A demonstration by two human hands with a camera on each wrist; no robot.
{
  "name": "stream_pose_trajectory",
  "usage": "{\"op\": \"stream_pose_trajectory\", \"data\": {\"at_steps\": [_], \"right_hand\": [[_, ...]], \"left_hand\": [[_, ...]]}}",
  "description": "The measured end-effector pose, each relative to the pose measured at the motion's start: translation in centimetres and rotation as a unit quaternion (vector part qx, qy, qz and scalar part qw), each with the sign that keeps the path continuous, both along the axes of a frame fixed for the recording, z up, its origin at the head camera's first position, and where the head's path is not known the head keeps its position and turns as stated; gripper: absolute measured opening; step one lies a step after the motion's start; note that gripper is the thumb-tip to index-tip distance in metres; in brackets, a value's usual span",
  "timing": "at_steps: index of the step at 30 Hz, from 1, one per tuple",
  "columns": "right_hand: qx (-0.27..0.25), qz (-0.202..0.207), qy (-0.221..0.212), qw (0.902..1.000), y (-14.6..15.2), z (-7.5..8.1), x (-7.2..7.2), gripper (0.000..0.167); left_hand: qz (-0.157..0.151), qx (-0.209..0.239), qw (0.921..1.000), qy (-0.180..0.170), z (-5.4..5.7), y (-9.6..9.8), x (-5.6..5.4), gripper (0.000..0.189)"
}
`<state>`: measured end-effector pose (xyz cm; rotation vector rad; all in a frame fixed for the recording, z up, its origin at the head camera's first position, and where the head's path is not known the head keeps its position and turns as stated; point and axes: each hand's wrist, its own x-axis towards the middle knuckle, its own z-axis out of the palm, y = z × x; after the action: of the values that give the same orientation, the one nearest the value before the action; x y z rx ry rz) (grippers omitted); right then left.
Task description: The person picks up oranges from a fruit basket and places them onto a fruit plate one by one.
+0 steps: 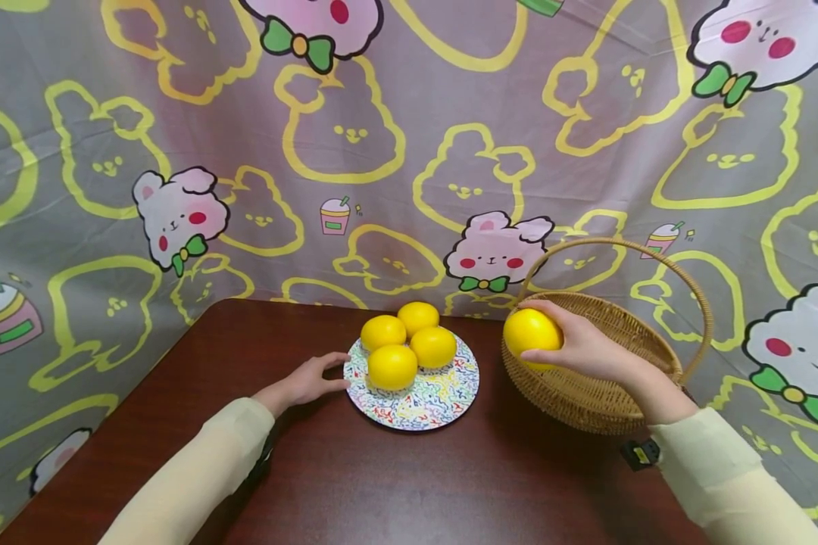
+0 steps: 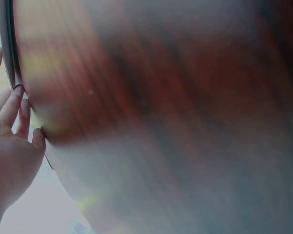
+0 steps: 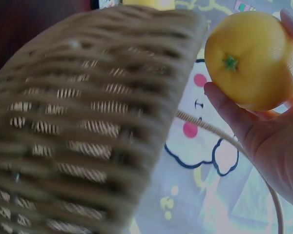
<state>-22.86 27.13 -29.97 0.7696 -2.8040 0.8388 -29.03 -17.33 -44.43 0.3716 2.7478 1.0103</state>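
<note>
My right hand (image 1: 582, 344) grips a yellow orange (image 1: 532, 337) between thumb and fingers, over the left side of the wicker basket (image 1: 586, 409). A green star-shaped stem end shows on this orange (image 3: 254, 61) in the right wrist view. My left hand (image 1: 307, 381) rests beside the round plate (image 1: 416, 412), its fingertips touching the left rim. Several more yellow oranges (image 1: 391, 368) sit together on the patterned plate. In the left wrist view the left hand (image 2: 12, 146) appears at the left border, fingers loosely bent against the plate's edge.
The dark red-brown table (image 1: 382, 484) carries the plate and, to its right, the basket with its tall arched handle (image 1: 695, 303). Behind them hangs a grey curtain (image 1: 382, 98) with cartoon animals. The basket's inside is partly hidden by my right hand.
</note>
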Motion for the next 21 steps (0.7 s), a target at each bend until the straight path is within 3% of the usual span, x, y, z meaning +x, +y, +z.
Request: {"op": "stream_pose_trajectory", "data": {"at_steps": [11,21], "right_hand": [[-0.01,0.027,-0.027,0.9992,-2.3,-0.6,-0.4,0.075],[-0.016,0.062,-0.026,0.9976,-4.1,-1.4,-1.0,0.073]], "left_hand": [[-0.006,0.006,1.0,0.0,-0.2,0.0,0.0,0.059],[-0.007,0.005,1.0,0.003,0.0,0.0,-0.1,0.059]]}}
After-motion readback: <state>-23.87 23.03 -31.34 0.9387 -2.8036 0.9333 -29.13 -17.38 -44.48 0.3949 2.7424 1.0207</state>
